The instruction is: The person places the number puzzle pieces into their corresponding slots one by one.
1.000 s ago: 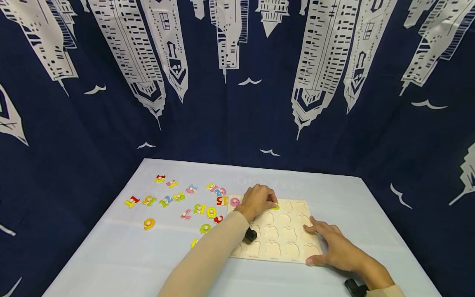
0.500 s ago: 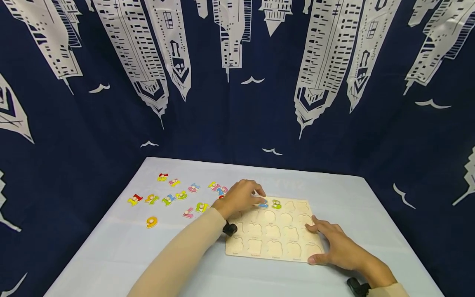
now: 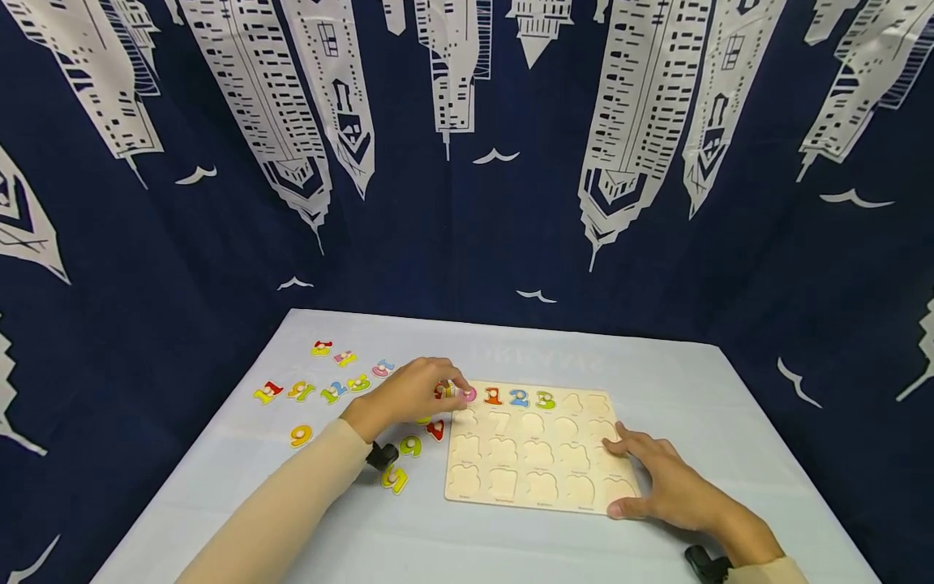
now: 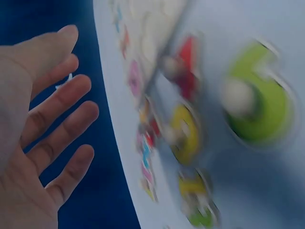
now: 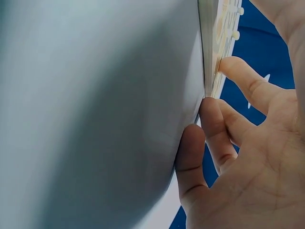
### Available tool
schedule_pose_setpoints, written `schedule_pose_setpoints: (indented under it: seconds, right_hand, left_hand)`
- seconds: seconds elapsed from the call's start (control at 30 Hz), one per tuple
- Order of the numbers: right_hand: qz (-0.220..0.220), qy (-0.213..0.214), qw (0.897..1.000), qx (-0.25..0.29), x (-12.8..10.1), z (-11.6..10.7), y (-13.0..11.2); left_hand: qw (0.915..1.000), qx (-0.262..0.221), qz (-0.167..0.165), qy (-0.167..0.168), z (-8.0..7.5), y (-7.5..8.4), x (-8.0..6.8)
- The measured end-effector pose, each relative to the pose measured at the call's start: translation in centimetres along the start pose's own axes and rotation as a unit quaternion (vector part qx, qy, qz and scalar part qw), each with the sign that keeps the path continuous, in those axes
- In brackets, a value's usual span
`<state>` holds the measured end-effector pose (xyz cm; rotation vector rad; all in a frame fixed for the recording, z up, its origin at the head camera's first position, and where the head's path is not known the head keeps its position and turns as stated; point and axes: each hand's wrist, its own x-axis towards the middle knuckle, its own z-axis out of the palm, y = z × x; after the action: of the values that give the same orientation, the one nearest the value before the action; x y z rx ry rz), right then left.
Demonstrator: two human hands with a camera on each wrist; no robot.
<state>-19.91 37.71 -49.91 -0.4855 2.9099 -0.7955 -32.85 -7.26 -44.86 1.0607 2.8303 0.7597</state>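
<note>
Wooden board (image 3: 540, 454) lies on the table (image 3: 657, 381); my right hand (image 3: 660, 478) should press flat on its near corner while my left hand (image 3: 409, 393), fingers spread, holding nothing, reaches the loose numbers (image 3: 343, 388) beyond.

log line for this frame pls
left hand open over loose numbers | right hand flat on puzzle board | 1 2 3 seated

Scattered number pieces (image 3: 343, 388) left of board (image 3: 536, 474); right side bare.
</note>
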Motion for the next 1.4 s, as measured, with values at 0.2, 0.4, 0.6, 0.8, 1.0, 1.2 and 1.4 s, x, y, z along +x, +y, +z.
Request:
schedule_pose_setpoints:
  seconds: [0.2, 0.4, 0.6, 0.8, 1.0, 1.2, 1.4]
  right_hand:
    - [-0.011, 0.007, 1.000, -0.007, 0.1, -0.3, -0.1]
    - [-0.014, 0.016, 1.000, -0.020, 0.2, -0.5, 0.0]
    - [-0.003, 0.003, 1.000, 0.000, 0.1, -0.1, 0.2]
    - [-0.008, 0.014, 1.000, -0.023, -0.1, 0.3, 0.2]
    - [-0.015, 0.019, 1.000, -0.017, -0.1, 0.4, 0.3]
    - [-0.017, 0.017, 1.000, -0.002, -0.1, 0.2, 0.2]
    - [-0.016, 0.016, 1.000, 0.005, -0.1, 0.0, 0.0]
  left_hand:
    - [0.9997, 0.017, 0.013, -0.010, -0.3, -2.1, -3.1]
    - [0.9995, -0.010, 0.017, -0.025, 0.2, -3.6, -4.4]
    - [0.9986, -0.002, 0.030, -0.043, 1.1, -4.0, -4.3]
    - [0.9976, 0.022, 0.043, -0.050, 1.5, -3.9, -3.8]
    - [0.9972, 0.021, 0.046, -0.055, 1.6, -3.9, -3.5]
    - [0.9977, 0.027, 0.032, -0.054, 1.6, -3.6, -3.4]
    - [0.9986, 0.023, 0.039, -0.029, 1.4, -3.4, -3.2]
